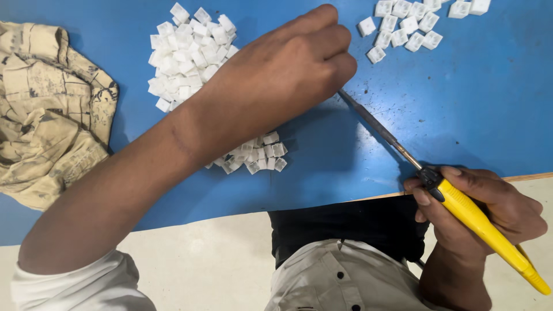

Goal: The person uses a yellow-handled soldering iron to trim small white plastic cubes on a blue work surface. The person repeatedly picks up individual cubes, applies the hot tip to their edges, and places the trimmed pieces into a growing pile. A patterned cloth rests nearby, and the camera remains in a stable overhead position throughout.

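My right hand point(484, 213) grips the yellow handle of a long tool point(472, 216) near the blue table's front edge. Its thin metal shaft point(377, 128) runs up and left to my left hand point(288, 72). That hand is curled into a loose fist over the table, and the shaft's tip is hidden under its fingers. Whether a small piece is pinched in those fingers cannot be made out. A big heap of small white plastic cubes point(187, 52) lies just left of the left hand. A smaller heap point(262, 154) lies under my forearm.
A row of the same white cubes point(406, 26) sits set out at the top right. A crumpled beige printed cloth point(49, 112) lies at the left on the blue tabletop point(472, 98). The table's front edge point(530, 176) runs above my lap.
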